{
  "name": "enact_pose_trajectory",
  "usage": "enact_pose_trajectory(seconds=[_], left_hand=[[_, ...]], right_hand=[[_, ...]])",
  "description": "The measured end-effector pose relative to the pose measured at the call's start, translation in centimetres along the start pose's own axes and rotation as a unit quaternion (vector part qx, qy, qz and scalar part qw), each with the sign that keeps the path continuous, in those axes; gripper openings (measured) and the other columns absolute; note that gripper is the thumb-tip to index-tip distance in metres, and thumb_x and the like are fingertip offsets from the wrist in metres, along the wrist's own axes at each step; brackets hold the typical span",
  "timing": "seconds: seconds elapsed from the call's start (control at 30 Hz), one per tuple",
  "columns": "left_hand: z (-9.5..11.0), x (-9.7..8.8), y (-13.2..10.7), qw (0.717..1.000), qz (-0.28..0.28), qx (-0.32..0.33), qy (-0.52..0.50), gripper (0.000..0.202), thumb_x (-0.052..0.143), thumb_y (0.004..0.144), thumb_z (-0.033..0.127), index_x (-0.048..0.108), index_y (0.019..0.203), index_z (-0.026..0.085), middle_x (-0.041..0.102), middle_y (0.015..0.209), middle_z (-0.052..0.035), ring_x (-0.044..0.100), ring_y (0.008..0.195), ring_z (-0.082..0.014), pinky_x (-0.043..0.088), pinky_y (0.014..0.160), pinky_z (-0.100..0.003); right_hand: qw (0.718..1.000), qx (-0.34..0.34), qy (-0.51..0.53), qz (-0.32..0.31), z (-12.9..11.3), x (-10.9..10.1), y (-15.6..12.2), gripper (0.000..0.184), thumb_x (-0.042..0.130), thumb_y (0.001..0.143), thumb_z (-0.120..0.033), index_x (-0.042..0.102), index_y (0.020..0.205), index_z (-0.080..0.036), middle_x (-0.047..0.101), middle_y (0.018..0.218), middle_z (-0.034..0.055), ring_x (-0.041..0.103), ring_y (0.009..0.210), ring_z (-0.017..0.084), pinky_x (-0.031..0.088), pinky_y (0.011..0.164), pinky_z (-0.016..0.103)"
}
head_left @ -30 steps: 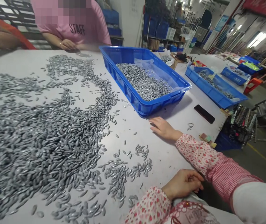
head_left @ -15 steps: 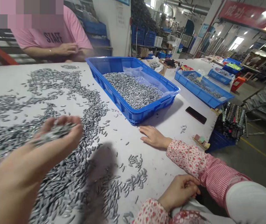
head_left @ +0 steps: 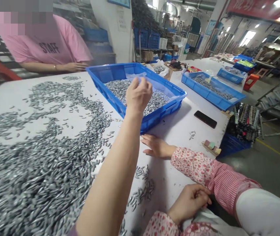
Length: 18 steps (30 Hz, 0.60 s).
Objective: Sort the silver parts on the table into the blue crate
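My right hand (head_left: 139,93) reaches over the blue plastic tray (head_left: 163,122). Its back faces me and its fingers are curled, so what they hold, if anything, is hidden. Under and around the hand, small shiny grey pieces (head_left: 158,100), pointed-oval in shape, fill much of the tray over a clear plastic liner. Many more such pieces (head_left: 39,173) lie spread thickly across the white table (head_left: 68,126) to the left of my forearm. My left hand is out of view.
At the right, a co-worker's hands (head_left: 158,146) rest, one flat near the tray, one in the lap. Another person in a pink shirt (head_left: 49,42) sits across. A phone (head_left: 205,119), a second blue tray (head_left: 212,93) and chalk-like blocks (head_left: 211,147) are farther right.
My right hand has swung from the pile at left, where it was palm up with grey pieces cupped in it, to above the tray, turning its back to me.
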State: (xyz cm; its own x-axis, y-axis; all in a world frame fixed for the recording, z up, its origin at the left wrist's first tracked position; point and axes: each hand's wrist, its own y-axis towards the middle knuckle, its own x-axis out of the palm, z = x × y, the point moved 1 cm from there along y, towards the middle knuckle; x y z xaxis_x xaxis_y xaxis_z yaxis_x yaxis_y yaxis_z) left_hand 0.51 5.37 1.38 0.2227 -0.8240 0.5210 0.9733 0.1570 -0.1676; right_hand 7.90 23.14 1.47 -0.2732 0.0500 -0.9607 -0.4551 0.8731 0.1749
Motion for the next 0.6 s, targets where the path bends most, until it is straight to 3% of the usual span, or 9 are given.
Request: enact_pose_trajectory(seconds=[0.13,0.27,0.43,0.5,0.6], left_hand=[[0.0,-0.1,0.0,0.999,-0.011,-0.018,0.029,0.033,0.051,0.087,0.045,0.063,0.108,0.022,0.065,0.086,0.0119,0.062,0.084,-0.0102,0.042,0.085,-0.032],[-0.1,-0.2,-0.1,0.999,-0.008,-0.031,0.028,0.031,0.052,0.086,0.046,0.062,0.104,0.024,0.065,0.088,0.0106,0.061,0.081,-0.0084,0.042,0.085,-0.029],[0.3,0.0,-0.5,0.999,-0.009,-0.034,0.019,0.028,0.052,0.086,0.04,0.063,0.107,0.025,0.064,0.087,0.011,0.058,0.079,-0.0065,0.039,0.082,-0.025],[0.6,0.1,-0.7,0.999,-0.013,-0.028,0.019,0.027,0.053,0.085,0.037,0.063,0.107,0.027,0.065,0.087,0.0105,0.056,0.077,-0.006,0.039,0.081,-0.024],[0.6,0.1,-0.7,0.999,-0.011,-0.026,0.02,0.027,0.053,0.086,0.037,0.063,0.109,0.027,0.066,0.09,0.0083,0.054,0.076,-0.0064,0.04,0.081,-0.023]], right_hand=[[0.999,-0.004,-0.028,0.023,0.2,0.0,0.1,0.048,0.058,0.095,-0.044,0.05,0.131,-0.013,0.047,0.145,0.0158,0.045,0.131,0.028,0.041,0.105,0.043],[0.999,-0.007,-0.03,0.038,0.0,-0.1,0.4,0.049,0.061,0.092,-0.049,0.055,0.126,-0.013,0.053,0.14,0.015,0.049,0.127,0.028,0.042,0.101,0.042],[0.983,-0.158,0.089,0.0,-0.5,-1.0,-0.8,0.034,0.059,0.096,-0.039,0.06,0.121,-0.018,0.064,0.129,0.0079,0.052,0.126,0.021,0.04,0.103,0.037],[0.986,-0.098,0.135,0.027,0.5,-1.5,-1.7,0.023,0.061,0.095,-0.033,0.064,0.114,-0.021,0.069,0.116,0.0038,0.058,0.115,0.017,0.043,0.099,0.032],[0.979,0.123,0.115,0.12,4.1,-2.5,-2.9,0.015,0.059,0.095,-0.023,0.067,0.107,-0.019,0.068,0.109,0.0064,0.059,0.108,0.019,0.043,0.099,0.034]])
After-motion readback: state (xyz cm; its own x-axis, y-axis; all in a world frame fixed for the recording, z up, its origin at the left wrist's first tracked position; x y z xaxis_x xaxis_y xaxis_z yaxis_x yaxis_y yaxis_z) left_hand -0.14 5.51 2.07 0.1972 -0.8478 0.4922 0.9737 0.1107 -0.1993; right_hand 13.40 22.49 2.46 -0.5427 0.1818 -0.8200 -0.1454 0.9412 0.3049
